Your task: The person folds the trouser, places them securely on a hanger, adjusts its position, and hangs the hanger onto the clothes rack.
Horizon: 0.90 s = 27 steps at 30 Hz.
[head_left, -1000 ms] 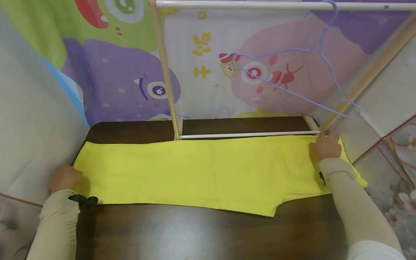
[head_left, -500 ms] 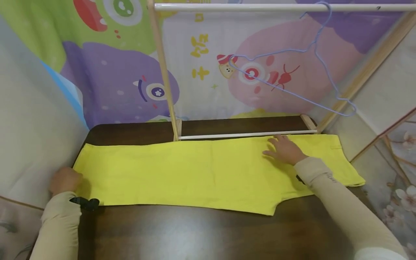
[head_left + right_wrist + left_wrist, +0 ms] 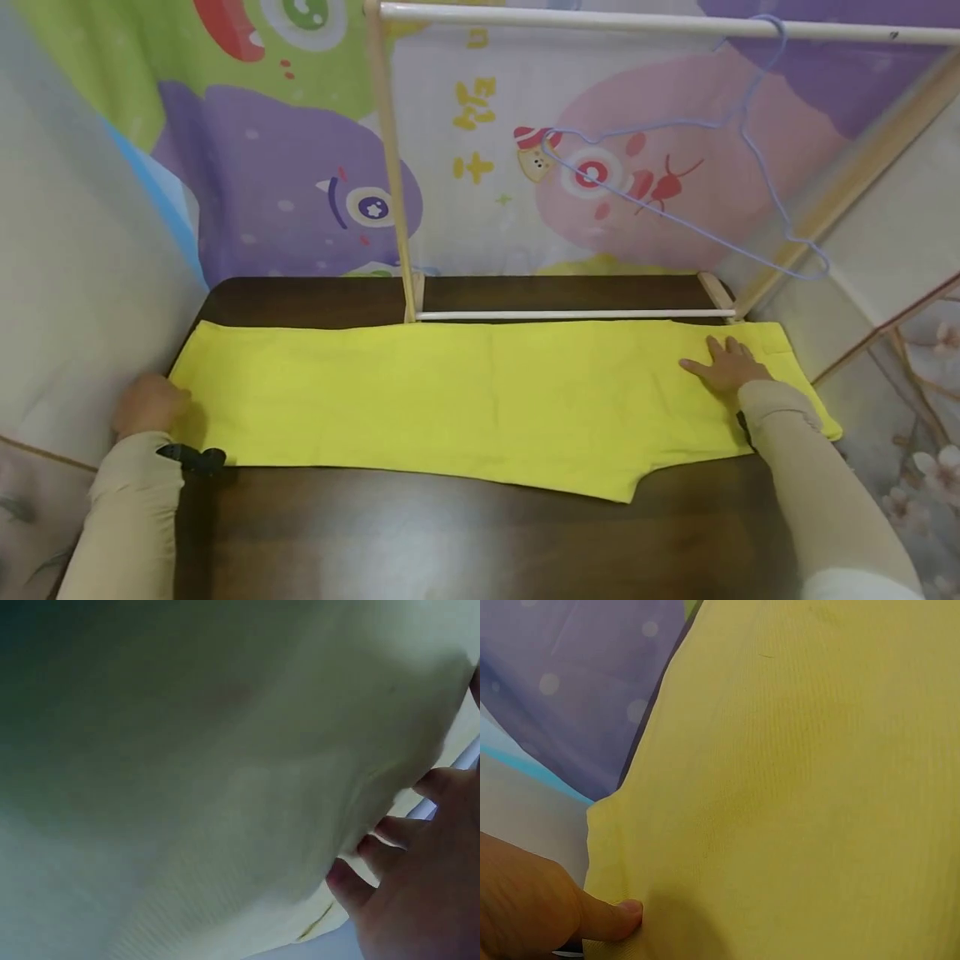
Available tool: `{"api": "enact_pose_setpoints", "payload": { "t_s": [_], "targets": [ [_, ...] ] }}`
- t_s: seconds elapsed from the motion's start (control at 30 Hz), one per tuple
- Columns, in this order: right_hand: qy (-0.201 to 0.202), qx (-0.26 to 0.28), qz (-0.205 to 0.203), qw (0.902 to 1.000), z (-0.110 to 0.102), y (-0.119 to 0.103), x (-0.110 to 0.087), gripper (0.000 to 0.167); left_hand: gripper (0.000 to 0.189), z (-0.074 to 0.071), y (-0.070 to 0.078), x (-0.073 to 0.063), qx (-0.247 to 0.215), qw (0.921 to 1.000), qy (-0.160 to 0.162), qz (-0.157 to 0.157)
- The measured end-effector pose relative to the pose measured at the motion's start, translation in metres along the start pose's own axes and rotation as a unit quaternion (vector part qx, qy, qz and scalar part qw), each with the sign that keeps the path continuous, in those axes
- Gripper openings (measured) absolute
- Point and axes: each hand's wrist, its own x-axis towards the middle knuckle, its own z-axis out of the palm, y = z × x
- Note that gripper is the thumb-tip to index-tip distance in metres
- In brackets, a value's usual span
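Yellow trousers (image 3: 420,392), folded lengthwise, lie flat across the dark table, with the leg hem at the left and the waist at the right. My left hand (image 3: 148,406) grips the hem end; the left wrist view shows the thumb (image 3: 619,919) on top of the cloth, the other fingers hidden. Near the waist, my right hand (image 3: 729,367) rests on the trousers with its fingers spread. Up close in the right wrist view, fingertips (image 3: 346,879) meet the pale-looking fabric.
Behind the trousers stands a wooden rack with a white top rail (image 3: 600,21) and a low white bar (image 3: 570,315). A blue wire hanger (image 3: 675,218) hangs from the rail. The brown table (image 3: 450,533) extends in front; a cartoon-print curtain (image 3: 300,167) covers the back.
My right hand lifted from the waist end, swept left along the trousers, then came back right and now lies spread on them. The left hand stays at the hem.
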Motion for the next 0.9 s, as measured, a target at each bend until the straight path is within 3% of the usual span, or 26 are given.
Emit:
{"api": "enact_pose_setpoints", "payload": {
  "t_s": [0.17,0.37,0.9],
  "targets": [
    [0.013,0.018,0.023,0.9995,0.005,0.001,-0.012,0.107,0.048,-0.008,0.005,0.0,0.018,0.9998,-0.001,0.009],
    [0.018,0.019,0.024,0.9994,0.015,0.017,-0.006,0.108,0.048,-0.006,0.002,0.0,0.004,0.9999,0.01,0.011],
    [-0.004,0.028,0.027,0.9992,0.011,0.019,-0.01,0.116,0.049,-0.004,0.0,-0.006,-0.001,0.9999,0.015,-0.001]
  ]
}}
